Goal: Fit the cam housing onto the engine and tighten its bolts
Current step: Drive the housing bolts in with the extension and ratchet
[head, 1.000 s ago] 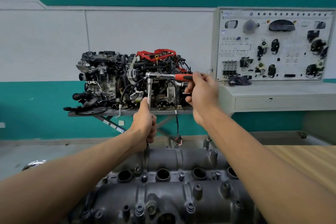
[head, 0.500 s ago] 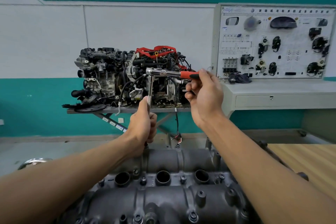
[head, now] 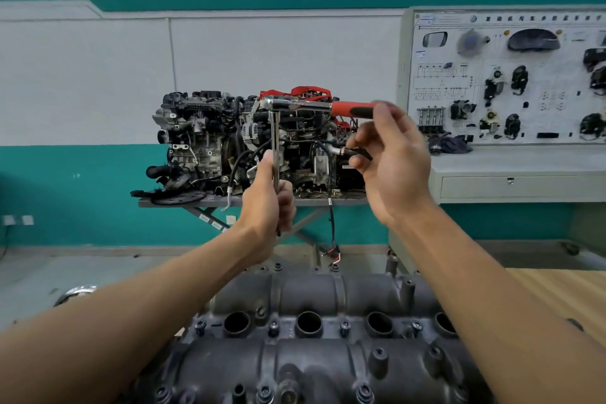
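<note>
The grey cam housing (head: pixel 311 298) lies across the engine at the bottom of the head view, with several round bores and small bolts (head: pixel 273 325) along it. A ratchet wrench (head: pixel 305 104) with a red and black handle stands on a long chrome extension bar (head: pixel 274 141). My left hand (head: pixel 267 203) grips the lower part of that bar, above the housing's far edge. My right hand (head: pixel 392 157) holds the end of the handle, thumb on top and fingers loosely curled below. The bar's lower tip is hidden behind my left hand.
A display engine (head: pixel 249 141) sits on a grey scissor stand (head: pixel 196 203) by the wall. To the right stands a white training panel (head: pixel 505 75) on a grey cabinet. A wooden bench top (head: pixel 557 298) lies at the right.
The wrench handle has swung further right with my right hand, whose fingers have loosened. My left hand keeps its grip on the bar. The view has dropped slightly.
</note>
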{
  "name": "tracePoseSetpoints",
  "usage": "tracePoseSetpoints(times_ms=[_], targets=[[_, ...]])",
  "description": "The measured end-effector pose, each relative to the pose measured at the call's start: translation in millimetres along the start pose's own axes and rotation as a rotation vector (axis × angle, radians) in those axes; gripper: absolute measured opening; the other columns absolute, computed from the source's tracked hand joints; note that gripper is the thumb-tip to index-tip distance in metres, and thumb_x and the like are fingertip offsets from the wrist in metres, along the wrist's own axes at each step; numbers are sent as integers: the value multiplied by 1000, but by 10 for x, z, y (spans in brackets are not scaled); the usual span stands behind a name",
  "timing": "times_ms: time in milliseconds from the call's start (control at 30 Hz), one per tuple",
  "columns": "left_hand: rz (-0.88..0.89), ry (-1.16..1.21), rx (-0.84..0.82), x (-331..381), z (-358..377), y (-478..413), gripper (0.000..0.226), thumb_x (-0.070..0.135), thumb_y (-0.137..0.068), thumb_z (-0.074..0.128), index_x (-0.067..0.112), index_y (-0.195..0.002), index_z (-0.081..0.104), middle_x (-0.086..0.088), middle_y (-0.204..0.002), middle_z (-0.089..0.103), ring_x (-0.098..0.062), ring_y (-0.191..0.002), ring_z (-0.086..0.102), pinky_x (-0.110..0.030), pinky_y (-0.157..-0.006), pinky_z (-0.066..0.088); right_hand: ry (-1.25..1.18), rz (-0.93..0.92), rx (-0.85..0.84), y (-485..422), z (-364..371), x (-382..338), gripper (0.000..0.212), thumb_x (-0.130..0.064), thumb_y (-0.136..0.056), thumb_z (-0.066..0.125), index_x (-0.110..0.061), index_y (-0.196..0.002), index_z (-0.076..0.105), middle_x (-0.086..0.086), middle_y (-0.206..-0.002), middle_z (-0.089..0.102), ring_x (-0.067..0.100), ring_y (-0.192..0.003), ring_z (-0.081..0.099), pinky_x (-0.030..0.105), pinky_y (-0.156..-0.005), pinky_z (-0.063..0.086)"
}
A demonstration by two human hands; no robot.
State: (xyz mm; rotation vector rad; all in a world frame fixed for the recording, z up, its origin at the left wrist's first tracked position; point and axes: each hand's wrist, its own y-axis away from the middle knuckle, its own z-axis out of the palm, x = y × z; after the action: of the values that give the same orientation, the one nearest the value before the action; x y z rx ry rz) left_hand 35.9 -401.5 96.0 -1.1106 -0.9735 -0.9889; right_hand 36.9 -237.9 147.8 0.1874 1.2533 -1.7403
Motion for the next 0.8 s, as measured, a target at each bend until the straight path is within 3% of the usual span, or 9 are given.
tracePoseSetpoints(times_ms=[100, 167, 267, 367, 467, 600, 800], targets=[[-61, 6, -176, 8, 83, 65, 74, 79, -92, 20, 20, -51, 38, -2, -53, 35, -17, -50, 30, -33, -53, 24, 56, -53, 36, 10, 1, -134, 13, -16, -104, 48, -12, -96, 58, 6, -70, 59, 18, -66, 59, 25, -48, 42], [-49, 27, -204, 103, 176, 90, 79, 84, -88, 21, 16, -58, 47, -4, -55, 42, -18, -52, 37, -34, -56, 28, 96, -77, 88, 27, -33, -185, 14, -16, -105, 47, -7, -99, 56, 10, -73, 58, 18, -69, 62, 25, -48, 44], [34, 58, -151, 406, 387, 87, 76, 87, -84, 25, 19, -64, 52, 0, -55, 46, -17, -51, 39, -32, -54, 32, 110, -63, 163, 85, -158, -215, 16, -15, -105, 46, -8, -94, 54, 3, -66, 57, 19, -71, 66, 25, -50, 49], [40, 36, -29, 617, 646, 103, 70, 84, -85, 33, 21, -60, 47, 6, -49, 38, -13, -44, 29, -28, -47, 24, 55, -22, 165, 151, -298, -242, 18, -15, -106, 43, -7, -94, 53, 0, -62, 59, 22, -76, 69, 28, -55, 52], [55, -7, 68, 663, 852, 85, 63, 70, -93, 42, 25, -49, 37, 8, -45, 31, -12, -39, 21, -26, -43, 16, 56, -24, 152, 172, -373, -297, 16, -15, -106, 43, -6, -98, 54, 0, -64, 63, 23, -80, 70, 28, -57, 53], [54, 0, 105, 627, 959, 31, 66, 45, -96, 46, 23, -35, 34, 7, -43, 29, -13, -35, 20, -22, -39, 18, 80, -44, 163, 151, -407, -361, 15, -16, -105, 45, -9, -97, 55, 3, -65, 61, 24, -78, 70, 28, -56, 53], [47, -23, 150, 545, 971, 12, 50, 42, -97, 43, 21, -52, 35, 4, -45, 30, -15, -40, 19, -24, -39, 18, 137, -4, 161, 217, -474, -309, 16, -17, -104, 48, -5, -101, 59, 7, -72, 66, 26, -82, 69, 29, -57, 53]])
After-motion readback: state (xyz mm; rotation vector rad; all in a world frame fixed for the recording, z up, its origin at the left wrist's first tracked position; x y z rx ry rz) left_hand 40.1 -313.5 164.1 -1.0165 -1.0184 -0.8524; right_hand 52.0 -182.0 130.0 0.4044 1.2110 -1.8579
